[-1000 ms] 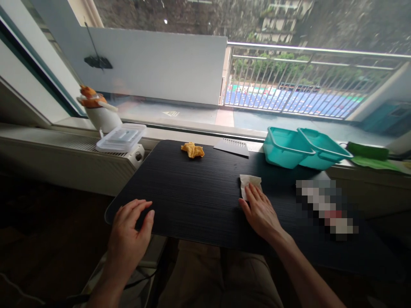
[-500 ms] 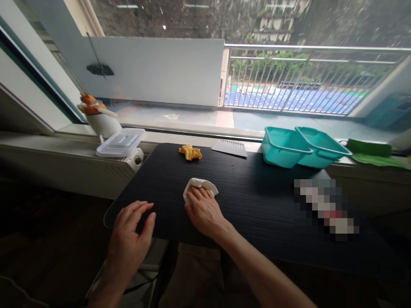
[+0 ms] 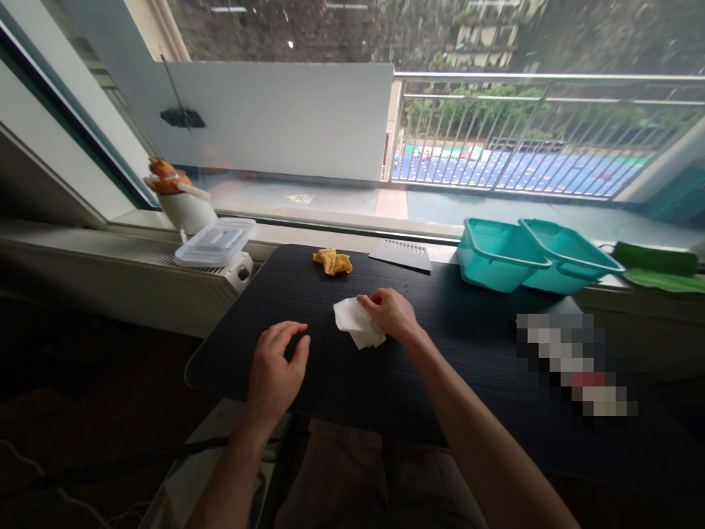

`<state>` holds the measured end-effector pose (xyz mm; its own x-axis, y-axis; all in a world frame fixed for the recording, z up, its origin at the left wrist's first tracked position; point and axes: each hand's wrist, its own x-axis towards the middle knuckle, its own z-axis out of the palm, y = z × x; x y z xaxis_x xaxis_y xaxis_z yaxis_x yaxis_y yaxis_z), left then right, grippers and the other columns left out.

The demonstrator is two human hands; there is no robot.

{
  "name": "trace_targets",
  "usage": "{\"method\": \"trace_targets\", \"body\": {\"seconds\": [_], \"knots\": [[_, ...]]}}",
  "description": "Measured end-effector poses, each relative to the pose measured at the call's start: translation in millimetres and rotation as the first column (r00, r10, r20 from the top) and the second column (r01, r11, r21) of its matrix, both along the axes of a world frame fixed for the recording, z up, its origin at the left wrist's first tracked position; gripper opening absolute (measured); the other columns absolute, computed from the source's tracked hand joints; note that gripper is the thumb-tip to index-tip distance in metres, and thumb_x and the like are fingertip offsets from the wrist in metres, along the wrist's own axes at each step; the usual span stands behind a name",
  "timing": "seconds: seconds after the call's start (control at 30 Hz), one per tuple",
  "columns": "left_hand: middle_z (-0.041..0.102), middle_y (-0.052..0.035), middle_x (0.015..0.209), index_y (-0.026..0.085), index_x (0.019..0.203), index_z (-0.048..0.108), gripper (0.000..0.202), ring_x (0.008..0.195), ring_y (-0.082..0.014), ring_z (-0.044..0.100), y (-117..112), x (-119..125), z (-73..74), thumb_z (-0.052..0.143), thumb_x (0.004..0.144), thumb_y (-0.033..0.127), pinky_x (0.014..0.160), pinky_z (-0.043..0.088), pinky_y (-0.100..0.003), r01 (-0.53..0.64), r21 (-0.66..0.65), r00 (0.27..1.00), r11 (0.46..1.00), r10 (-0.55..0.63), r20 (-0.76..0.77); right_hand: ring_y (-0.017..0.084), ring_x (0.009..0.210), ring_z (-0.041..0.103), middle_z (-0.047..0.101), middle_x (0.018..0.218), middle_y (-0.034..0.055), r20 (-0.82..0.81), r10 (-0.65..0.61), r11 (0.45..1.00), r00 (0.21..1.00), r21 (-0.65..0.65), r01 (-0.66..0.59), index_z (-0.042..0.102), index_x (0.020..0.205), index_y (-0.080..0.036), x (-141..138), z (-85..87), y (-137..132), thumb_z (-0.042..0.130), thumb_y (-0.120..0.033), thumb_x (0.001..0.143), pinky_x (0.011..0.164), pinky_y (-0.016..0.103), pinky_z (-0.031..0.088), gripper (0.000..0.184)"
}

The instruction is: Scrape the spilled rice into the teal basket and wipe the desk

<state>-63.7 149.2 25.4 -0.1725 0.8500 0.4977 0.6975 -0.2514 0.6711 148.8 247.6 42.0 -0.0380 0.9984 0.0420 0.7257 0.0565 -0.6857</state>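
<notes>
A white tissue [image 3: 355,322] lies partly spread on the black table [image 3: 341,389], its right edge pinched by my right hand [image 3: 392,312]. My left hand [image 3: 280,364] hovers to the left of the tissue, thumb and fingers apart in a loose curve, holding nothing. Beyond the tissue, near the table's far edge, rests a crumpled yellow cloth [image 3: 332,261]. To the right of that cloth is a small white spiral notepad [image 3: 401,255].
Two turquoise plastic bins [image 3: 499,257] stand at the far right edge, with a green cloth [image 3: 655,266] beyond. A clear plastic lid [image 3: 217,242] sits on the radiator [image 3: 110,264] by a white pot [image 3: 188,211]. A blurred-out item [image 3: 578,367] lies on the right.
My right hand has gone from pressing flat on the tissue to pinching its right edge, and the tissue is more spread out. My left hand has moved right and forward, closer to it.
</notes>
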Motion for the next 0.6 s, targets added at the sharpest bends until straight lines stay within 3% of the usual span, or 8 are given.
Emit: {"method": "trace_targets", "body": {"seconds": [0.1,0.23,0.4,0.5,0.6], "knots": [[0.067,-0.0131,0.113,0.015,0.107,0.067,0.031,0.112,-0.0289,0.059,24.9,18.8,-1.4,0.058,0.078,0.021,0.105,0.041,-0.049,0.037,-0.031,0.993,0.999,-0.033,0.111,0.021,0.074,0.060,0.066,0.074,0.0045,-0.159,0.083,0.996,0.984,-0.016,-0.087,0.067,0.069,-0.018,-3.9,0.9,3.9,0.064,-0.036,0.078,0.067,0.031,0.045,0.020],[0.061,-0.0107,0.133,0.018,0.125,0.059,0.056,0.121,-0.0277,0.057,43.4,37.3,6.9,0.067,0.070,0.019,0.105,0.043,-0.042,0.184,-0.094,0.943,0.979,-0.149,0.298,0.016,0.070,0.059,0.067,0.074,0.0002,-0.421,0.209,0.975,0.883,0.024,-0.219,0.069,0.084,-0.018,3.9,11.1,-2.1,0.059,-0.045,0.081,0.063,0.026,0.046,0.030],[0.076,-0.0040,0.093,0.017,0.095,0.073,0.024,0.095,-0.0239,0.068,41.1,50.2,26.3,0.068,0.076,0.031,0.089,0.050,-0.034,0.388,-0.164,0.817,0.907,-0.256,0.517,0.014,0.063,0.057,0.068,0.076,0.0005,-0.590,0.192,0.980,0.784,0.066,-0.190,0.069,0.089,-0.017,12.6,18.4,-5.5,0.060,-0.048,0.079,0.057,0.025,0.044,0.034],[0.076,-0.0055,0.087,0.015,0.092,0.073,0.032,0.088,-0.0238,0.069,35.0,55.0,33.9,0.070,0.074,0.041,0.082,0.053,-0.033,0.459,-0.182,0.717,0.870,-0.241,0.654,0.014,0.063,0.057,0.068,0.075,0.0011,-0.627,0.137,0.991,0.767,0.082,-0.110,0.069,0.085,-0.017,9.5,16.8,-5.3,0.062,-0.046,0.076,0.057,0.026,0.043,0.031],[0.076,-0.0092,0.090,0.012,0.102,0.071,0.054,0.083,-0.0242,0.071,29.2,61.0,36.1,0.055,0.081,0.059,0.073,0.055,-0.033,0.504,-0.194,0.612,0.841,-0.190,0.768,0.016,0.068,0.059,0.067,0.075,0.0015,-0.637,0.081,0.996,0.766,0.089,-0.032,0.069,0.082,-0.018,3.4,13.6,-6.2,0.062,-0.043,0.075,0.062,0.028,0.044,0.027]]}}
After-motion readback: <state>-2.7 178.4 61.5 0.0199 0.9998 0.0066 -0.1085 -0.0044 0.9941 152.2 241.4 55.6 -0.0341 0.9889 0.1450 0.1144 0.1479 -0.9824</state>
